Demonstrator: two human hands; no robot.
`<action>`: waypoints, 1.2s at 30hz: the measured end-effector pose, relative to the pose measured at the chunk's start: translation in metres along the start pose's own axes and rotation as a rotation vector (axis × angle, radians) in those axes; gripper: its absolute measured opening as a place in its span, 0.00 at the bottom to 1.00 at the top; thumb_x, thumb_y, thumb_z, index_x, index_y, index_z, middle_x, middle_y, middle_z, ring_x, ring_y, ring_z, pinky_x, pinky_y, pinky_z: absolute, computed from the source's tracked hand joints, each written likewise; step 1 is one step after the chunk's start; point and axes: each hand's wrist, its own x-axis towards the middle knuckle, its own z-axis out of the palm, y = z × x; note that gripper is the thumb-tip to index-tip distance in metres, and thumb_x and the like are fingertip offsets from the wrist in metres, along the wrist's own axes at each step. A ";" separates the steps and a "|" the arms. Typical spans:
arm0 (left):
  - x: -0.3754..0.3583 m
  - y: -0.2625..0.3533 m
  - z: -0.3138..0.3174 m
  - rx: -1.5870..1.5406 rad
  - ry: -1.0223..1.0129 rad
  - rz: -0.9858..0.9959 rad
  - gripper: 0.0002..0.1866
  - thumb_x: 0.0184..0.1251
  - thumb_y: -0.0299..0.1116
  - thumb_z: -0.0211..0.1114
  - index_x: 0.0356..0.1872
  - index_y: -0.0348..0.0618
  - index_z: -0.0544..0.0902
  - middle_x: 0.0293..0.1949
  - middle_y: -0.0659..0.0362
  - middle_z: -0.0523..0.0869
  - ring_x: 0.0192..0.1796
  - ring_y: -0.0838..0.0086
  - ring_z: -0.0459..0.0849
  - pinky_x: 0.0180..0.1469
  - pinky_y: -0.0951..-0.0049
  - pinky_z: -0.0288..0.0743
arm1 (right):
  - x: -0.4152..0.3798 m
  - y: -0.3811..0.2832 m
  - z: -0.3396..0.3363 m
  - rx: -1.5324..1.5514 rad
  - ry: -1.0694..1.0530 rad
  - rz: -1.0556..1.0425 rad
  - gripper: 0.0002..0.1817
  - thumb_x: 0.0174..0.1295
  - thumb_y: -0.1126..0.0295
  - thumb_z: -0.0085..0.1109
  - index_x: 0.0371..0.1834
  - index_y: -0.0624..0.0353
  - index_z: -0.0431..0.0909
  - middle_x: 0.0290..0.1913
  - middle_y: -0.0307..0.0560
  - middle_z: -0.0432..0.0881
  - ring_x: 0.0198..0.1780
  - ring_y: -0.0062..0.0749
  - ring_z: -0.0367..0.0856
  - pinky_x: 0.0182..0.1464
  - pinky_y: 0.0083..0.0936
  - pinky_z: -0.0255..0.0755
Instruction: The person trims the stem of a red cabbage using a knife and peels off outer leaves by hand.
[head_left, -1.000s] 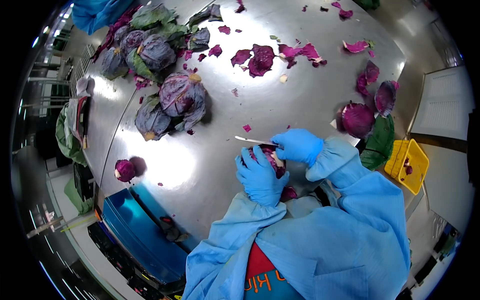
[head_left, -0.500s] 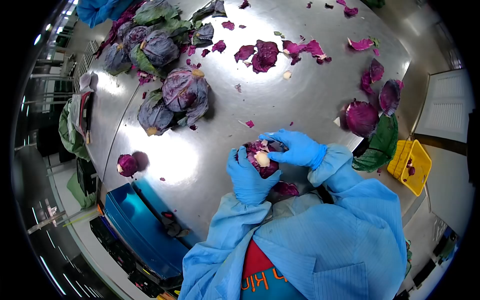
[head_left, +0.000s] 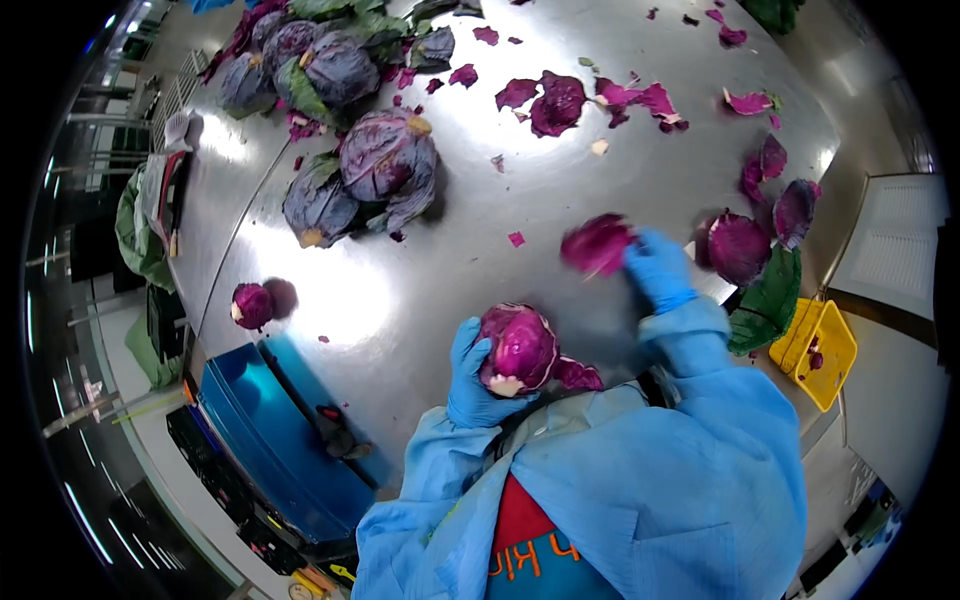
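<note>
Since the earlier view, right hand (head_left: 657,268) had swung away gripping a peeled leaf (head_left: 596,244); left hand (head_left: 472,372) clasped the trimmed cabbage (head_left: 517,347) at the table's (head_left: 560,190) near edge, untrimmed cabbages (head_left: 385,158) beyond.

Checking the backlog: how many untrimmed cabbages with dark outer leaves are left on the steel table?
5 visible: two side by side mid-table, the larger cabbage and the smaller one; three in the far-left pile. More may be hidden under loose leaves there.
</note>
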 end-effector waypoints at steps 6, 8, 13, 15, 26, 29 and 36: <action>-0.009 -0.005 0.010 -0.160 0.187 -0.163 0.57 0.32 0.41 0.86 0.67 0.55 0.59 0.72 0.44 0.55 0.72 0.51 0.60 0.72 0.56 0.57 | 0.005 0.019 -0.071 -0.276 0.400 -0.159 0.22 0.60 0.68 0.63 0.58 0.50 0.74 0.39 0.45 0.79 0.35 0.38 0.81 0.40 0.30 0.77; -0.007 -0.007 0.010 -0.206 0.173 -0.162 0.56 0.33 0.43 0.86 0.67 0.54 0.59 0.72 0.43 0.54 0.72 0.51 0.61 0.72 0.56 0.57 | -0.007 -0.025 -0.062 -0.031 0.236 -0.155 0.21 0.59 0.70 0.63 0.57 0.53 0.75 0.41 0.43 0.79 0.35 0.32 0.79 0.41 0.27 0.76; -0.004 -0.003 0.009 -0.099 0.159 -0.033 0.59 0.29 0.44 0.88 0.67 0.53 0.59 0.72 0.47 0.56 0.72 0.54 0.62 0.73 0.56 0.55 | -0.037 -0.082 0.034 0.571 -0.752 0.137 0.26 0.54 0.58 0.73 0.53 0.59 0.80 0.43 0.45 0.81 0.43 0.27 0.76 0.49 0.24 0.71; -0.005 -0.001 0.014 -0.126 0.187 -0.053 0.58 0.29 0.44 0.88 0.67 0.54 0.59 0.71 0.47 0.57 0.72 0.54 0.62 0.74 0.56 0.55 | -0.038 -0.090 0.040 0.875 -0.922 0.343 0.23 0.57 0.63 0.71 0.54 0.60 0.79 0.46 0.46 0.82 0.46 0.29 0.78 0.53 0.26 0.71; -0.010 -0.008 0.012 -0.028 0.185 0.001 0.59 0.29 0.47 0.87 0.66 0.53 0.59 0.70 0.47 0.58 0.71 0.53 0.63 0.73 0.57 0.56 | -0.039 -0.054 0.070 0.231 -0.516 -0.155 0.15 0.64 0.57 0.56 0.48 0.53 0.81 0.38 0.54 0.84 0.40 0.47 0.83 0.44 0.37 0.77; -0.012 -0.009 0.007 -0.053 0.202 -0.034 0.59 0.31 0.45 0.87 0.68 0.48 0.57 0.70 0.47 0.59 0.71 0.56 0.63 0.72 0.58 0.58 | -0.040 -0.029 0.066 0.102 -0.364 -0.142 0.13 0.64 0.59 0.53 0.46 0.52 0.80 0.39 0.56 0.83 0.42 0.54 0.82 0.46 0.41 0.76; -0.005 -0.017 -0.008 -0.266 0.293 -0.325 0.67 0.30 0.41 0.88 0.72 0.40 0.50 0.71 0.49 0.57 0.71 0.59 0.63 0.73 0.61 0.57 | -0.005 -0.013 -0.044 -0.298 0.151 -0.229 0.17 0.60 0.66 0.66 0.51 0.54 0.80 0.40 0.46 0.86 0.38 0.34 0.85 0.43 0.27 0.79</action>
